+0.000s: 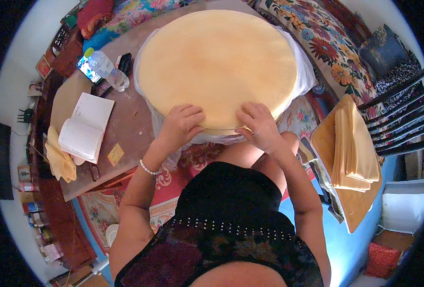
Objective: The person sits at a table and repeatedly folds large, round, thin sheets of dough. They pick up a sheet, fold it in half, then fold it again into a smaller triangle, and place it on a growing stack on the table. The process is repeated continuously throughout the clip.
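A broad, round pile of thin yellow sheets [219, 68] lies before me, on crumpled translucent plastic film [305, 77]. Bent fingers of my left hand [181, 123] rest on its near edge, left of centre, with the thumb at the rim. My right hand [258, 125] touches the same edge further right, its fingers on top and its thumb just below the rim. Whether either hand pinches a sheet is hard to tell. To my right, folded yellow sheets [357, 143] lie stacked on a wooden board [362, 211].
On the brown table [133, 118] to the left are a plastic bottle [108, 70], a phone [86, 68], an open notebook [86, 125], a small yellow piece [115, 154] and crumpled yellow sheets [59, 154]. A slatted black chair back [400, 114] stands beyond the board.
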Available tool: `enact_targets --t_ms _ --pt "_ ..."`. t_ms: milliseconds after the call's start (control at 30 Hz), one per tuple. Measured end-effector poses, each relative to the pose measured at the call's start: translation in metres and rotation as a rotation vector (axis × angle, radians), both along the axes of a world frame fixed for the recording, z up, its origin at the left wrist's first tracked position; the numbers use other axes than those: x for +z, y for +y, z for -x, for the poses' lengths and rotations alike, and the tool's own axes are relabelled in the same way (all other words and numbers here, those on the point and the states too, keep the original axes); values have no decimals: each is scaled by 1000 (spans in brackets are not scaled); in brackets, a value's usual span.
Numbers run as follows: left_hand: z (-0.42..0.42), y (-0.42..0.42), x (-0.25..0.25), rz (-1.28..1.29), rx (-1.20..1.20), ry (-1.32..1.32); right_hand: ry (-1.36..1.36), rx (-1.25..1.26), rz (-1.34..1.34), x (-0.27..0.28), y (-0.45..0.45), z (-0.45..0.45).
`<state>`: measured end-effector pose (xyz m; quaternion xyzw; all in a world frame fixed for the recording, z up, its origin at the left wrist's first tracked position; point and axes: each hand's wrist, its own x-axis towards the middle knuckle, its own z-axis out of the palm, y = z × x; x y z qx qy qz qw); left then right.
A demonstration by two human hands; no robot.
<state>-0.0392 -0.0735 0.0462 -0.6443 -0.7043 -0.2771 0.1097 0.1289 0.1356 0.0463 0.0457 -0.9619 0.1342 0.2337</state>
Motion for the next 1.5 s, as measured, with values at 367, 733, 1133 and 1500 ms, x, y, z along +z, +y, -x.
enact_targets --t_ms 367,733,1133,1500 --pt "11 2 8 57 -74 -117 -34 72 76 10 9 5" --pt "7 8 8 70 -42 -93 -60 146 51 14 14 8" --pt "4 7 11 108 -98 26 -9 211 62 13 16 8" --pt "-19 41 18 53 -55 -273 -10 106 188 10 17 20"
